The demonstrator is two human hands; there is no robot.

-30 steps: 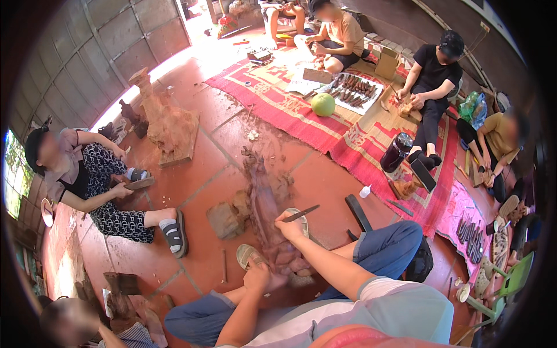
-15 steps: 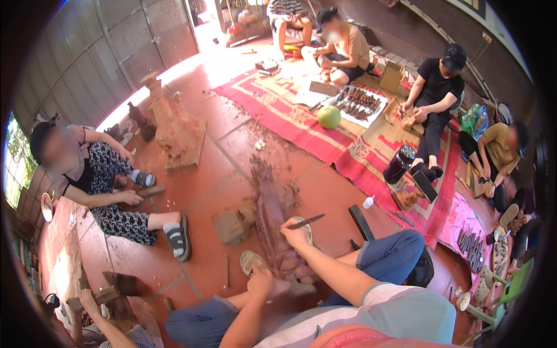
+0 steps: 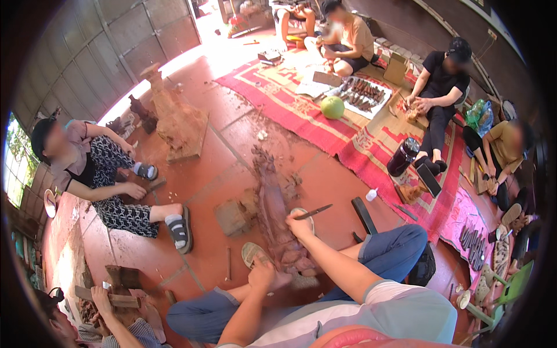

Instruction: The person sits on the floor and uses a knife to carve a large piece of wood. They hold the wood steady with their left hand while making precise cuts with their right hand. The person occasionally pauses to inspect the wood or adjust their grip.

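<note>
My right hand [image 3: 299,227] is closed around a slim dark carving knife [image 3: 314,212], its blade pointing right and away from me. Just beneath it lies a long reddish-brown wood carving [image 3: 272,200], stretched away from me on the floor between my feet. Rounded lumps are cut into its near end, and its far end is ragged. My left hand [image 3: 262,275] is low beside the carving's near end, close to my left sandal [image 3: 253,254]; its fingers are hidden. A rough wood block [image 3: 233,217] sits left of the carving.
A tall pale carving [image 3: 174,124] stands farther left, near a seated person [image 3: 87,168]. Other people sit on or by the red mat [image 3: 325,136], with a tray of tools [image 3: 362,97] and green fruit [image 3: 332,107]. A small white bottle [image 3: 372,194] stands right of me.
My right hand and the knife have shifted slightly away from me over the carving. The whole view has tilted a little. At lower left, another person's head has come into view beside a board.
</note>
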